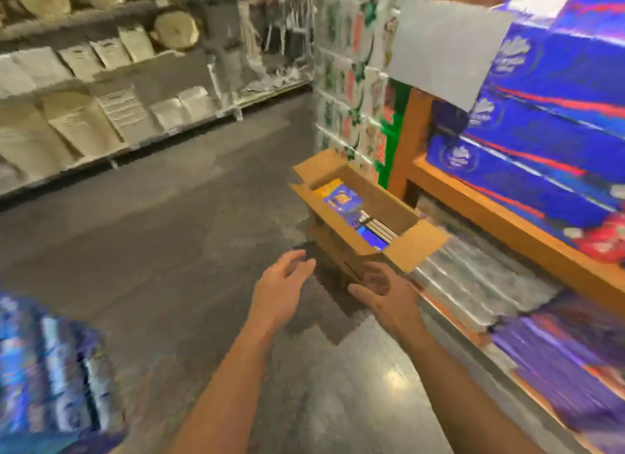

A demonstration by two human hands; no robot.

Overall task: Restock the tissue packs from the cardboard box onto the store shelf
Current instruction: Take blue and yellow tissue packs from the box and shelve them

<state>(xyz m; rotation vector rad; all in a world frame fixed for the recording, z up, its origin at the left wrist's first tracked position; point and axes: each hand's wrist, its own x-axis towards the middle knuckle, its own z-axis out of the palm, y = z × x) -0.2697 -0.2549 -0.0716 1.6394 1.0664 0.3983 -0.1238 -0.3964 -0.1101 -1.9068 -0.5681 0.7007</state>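
**Both hands open near the cardboard box on the aisle floor**

The cardboard box [367,217] sits on the grey floor [152,244] of a store aisle, flaps folded outward, just beside the orange-framed store shelf [507,230] on the right. Inside it, blue and purple tissue packs [351,206] lie toward the far end, with a yellow patch at the far edge; more packs stand on edge nearer the near end. The picture is blurred, so their count cannot be told.

The left hand [282,291] reaches forward with fingers spread and holds nothing; it is near the box's near left corner and apart from it. The right hand [385,296] is likewise spread and empty, palm turned inward, close to the box's near end. Whether it touches the cardboard cannot be told. The two hands are apart from each other.

The store shelf carries stacked blue packages [558,115] with red stripes on its upper level and purple ones on the lowest level. A blurred blue bundle [50,369] fills the near left corner. Across the aisle, far left, pale bags [84,115] line another rack.
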